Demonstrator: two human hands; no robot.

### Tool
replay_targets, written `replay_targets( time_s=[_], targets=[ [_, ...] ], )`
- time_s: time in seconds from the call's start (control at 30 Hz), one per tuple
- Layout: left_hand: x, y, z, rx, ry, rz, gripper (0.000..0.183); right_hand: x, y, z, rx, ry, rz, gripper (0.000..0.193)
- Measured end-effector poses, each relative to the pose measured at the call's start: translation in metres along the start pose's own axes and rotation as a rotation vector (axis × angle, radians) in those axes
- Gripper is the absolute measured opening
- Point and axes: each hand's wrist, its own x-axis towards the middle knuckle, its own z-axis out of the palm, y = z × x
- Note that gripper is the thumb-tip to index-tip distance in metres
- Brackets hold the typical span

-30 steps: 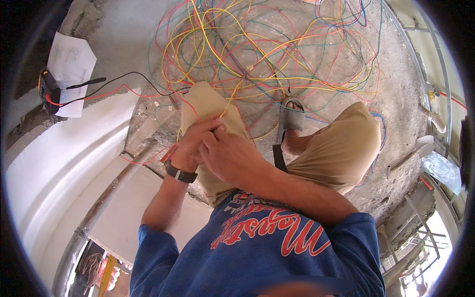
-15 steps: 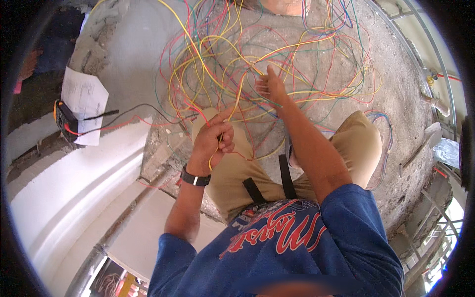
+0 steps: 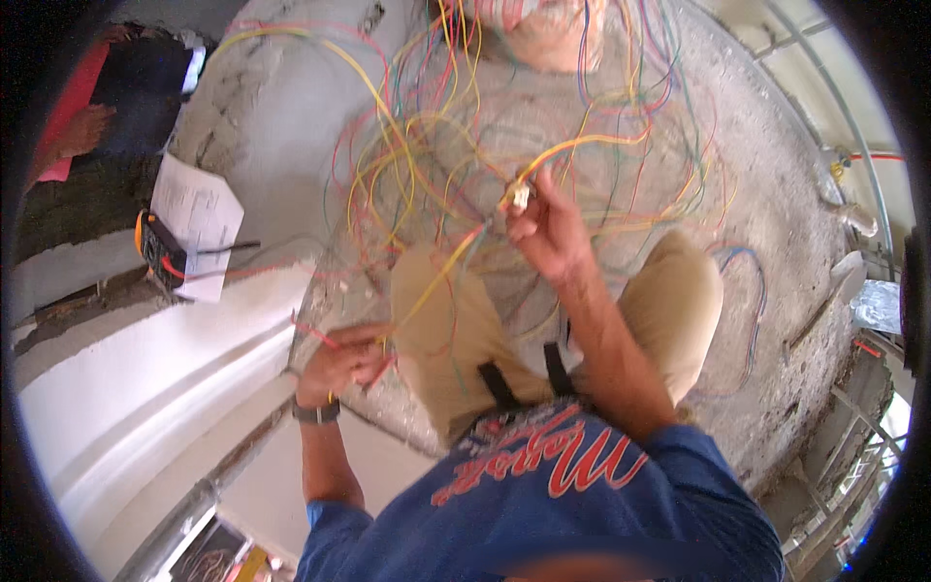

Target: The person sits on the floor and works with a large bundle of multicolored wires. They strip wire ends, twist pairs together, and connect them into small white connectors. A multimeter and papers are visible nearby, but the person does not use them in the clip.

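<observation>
My left hand [image 3: 341, 371] is closed low beside my left knee, gripping a yellow wire [image 3: 436, 286] that runs up taut toward the other hand. Red wire-like pieces [image 3: 380, 372] stick out between its fingers; I cannot tell whether they are wires or a probe. In front of my knees, my right hand [image 3: 553, 228] pinches a bundle of yellow wires [image 3: 582, 142], with a small pale piece [image 3: 521, 198] at its fingertips, too blurred to name. Around both hands spreads a loose tangle of red, green, blue and yellow wires [image 3: 412, 121].
A black-and-orange multimeter [image 3: 160, 250] and a printed paper sheet [image 3: 199, 218] rest on the ledge at left. Another person's hand [image 3: 82, 131] shows beyond. A pale sack [image 3: 558, 39] stands at the far side. A trowel-like tool [image 3: 842, 276] lies at right.
My left hand has moved down and left, drawing the yellow wire out straighter. My right hand, earlier with fingers extended, has turned and closed on the yellow wires and a pale piece.
</observation>
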Motion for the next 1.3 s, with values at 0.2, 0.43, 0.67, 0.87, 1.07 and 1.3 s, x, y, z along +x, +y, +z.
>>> replay_targets(
  time_s=[0.2, 0.43, 0.67, 0.87, 1.07, 1.3],
  targets=[
    [-0.025, 0.018, -0.007, 0.271, 0.028, -0.008, 0.039, -0.004, -0.012, 0.011, -0.407, -0.242, -0.196, 0.016],
    [-0.033, 0.021, -0.005, 0.096, 0.182, -0.04, 0.032, -0.01, -0.005, 0.03, -0.554, -0.178, -0.172, 0.014],
    [-0.031, 0.021, -0.003, 0.069, 0.277, -0.007, 0.032, -0.017, 0.007, 0.05, -0.681, 0.07, -0.323, 0.016],
    [-0.012, 0.041, 0.013, 0.042, 0.387, 0.152, 0.038, -0.017, 0.02, 0.058, -0.615, 0.111, -0.568, 0.016],
    [0.001, 0.068, 0.036, 0.122, 0.424, 0.301, 0.035, -0.007, 0.011, 0.064, -0.45, 0.142, -0.651, 0.017],
    [0.034, 0.087, 0.031, 0.255, 0.46, 0.378, 0.028, -0.008, 0.013, 0.078, -0.512, 0.191, -0.761, 0.019]
  ],
)
